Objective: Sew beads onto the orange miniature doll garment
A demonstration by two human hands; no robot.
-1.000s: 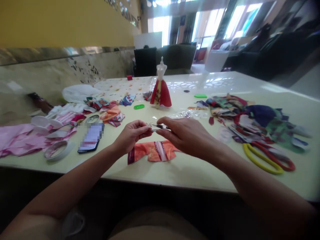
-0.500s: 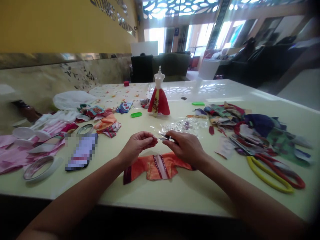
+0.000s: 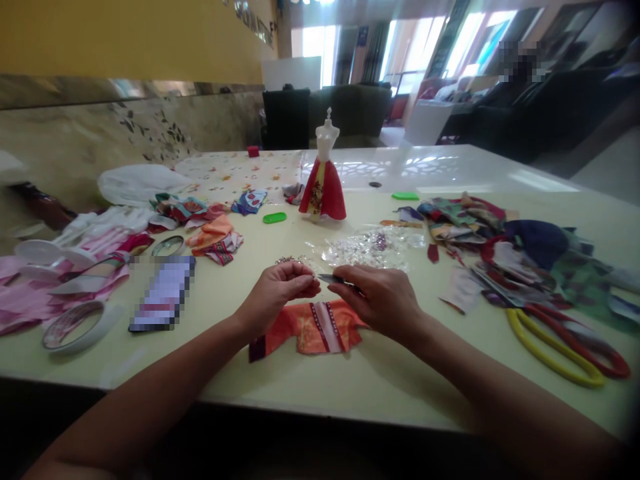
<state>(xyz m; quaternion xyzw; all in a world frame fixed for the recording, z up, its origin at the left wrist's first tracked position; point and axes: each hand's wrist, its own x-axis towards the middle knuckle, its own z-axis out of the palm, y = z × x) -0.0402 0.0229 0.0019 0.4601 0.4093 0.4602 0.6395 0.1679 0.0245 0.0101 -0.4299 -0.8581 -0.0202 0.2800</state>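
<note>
My left hand [image 3: 285, 285] is closed in a pinch above the table. Whatever lies between its fingertips is too small to make out. Facing it, my right hand [image 3: 377, 297] grips small pointed metal snips [image 3: 330, 278], their tips close to the left fingers. Under both hands an orange doll-sized jacket [image 3: 313, 333] with a pink, dark-edged front band lies flat; my right hand covers part of its right sleeve. Just beyond my hands lies a clear plastic bag [image 3: 357, 248] of small shiny pieces. A cluster of tiny beads [image 3: 291, 260] shows behind my left hand.
A white doll dress form [image 3: 327, 137] in a red skirt [image 3: 334, 193] stands behind the bag. Fabric scraps [image 3: 465, 223] and yellow-and-red-handled scissors [image 3: 550, 347] lie right. At left are a phone [image 3: 163, 293], a tape roll [image 3: 75, 327] and pink cloth [image 3: 23, 303].
The view has tilted down and shifted slightly left. The snips' tips, apart before, now look closer together. My hands stay nearly in place over the jacket.
</note>
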